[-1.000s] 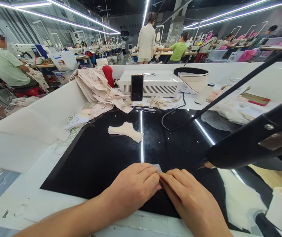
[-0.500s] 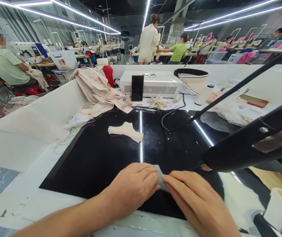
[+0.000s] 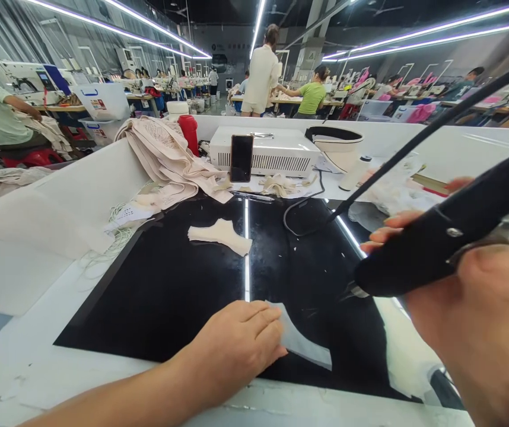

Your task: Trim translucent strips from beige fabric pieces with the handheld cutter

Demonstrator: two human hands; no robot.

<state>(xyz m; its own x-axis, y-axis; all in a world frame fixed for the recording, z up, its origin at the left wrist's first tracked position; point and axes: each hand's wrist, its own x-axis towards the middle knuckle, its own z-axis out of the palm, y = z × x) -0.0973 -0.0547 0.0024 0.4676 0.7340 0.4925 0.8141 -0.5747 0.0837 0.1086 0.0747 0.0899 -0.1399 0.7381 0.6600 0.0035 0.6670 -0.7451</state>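
My left hand [image 3: 243, 338] lies on the black mat [image 3: 148, 290], its fingers together over the left end of a curved grey fabric piece [image 3: 305, 344]. The rest of that piece sticks out to the right, flat on the mat. My right hand [image 3: 481, 308] is wrapped round a thick black corded hand tool [image 3: 414, 255], fingers on its far side. A small metal tip shows at the tool's lower end, right of the grey piece and above the mat. Farther back on the mat rests a cream fabric piece [image 3: 219, 235].
A white vented box [image 3: 276, 148] stands at the back, a phone [image 3: 241, 159] propped against it. Pinkish cloth [image 3: 161, 151] is heaped at back left. Black cable [image 3: 397, 142] crosses the right side. Cream fabric [image 3: 403, 350] lies at right. Co-workers sit and stand beyond the white partition.
My right hand has let go of the grey fabric piece and taken hold of the black tool. More of the grey piece shows. My left hand stays on it; the view has shifted slightly.
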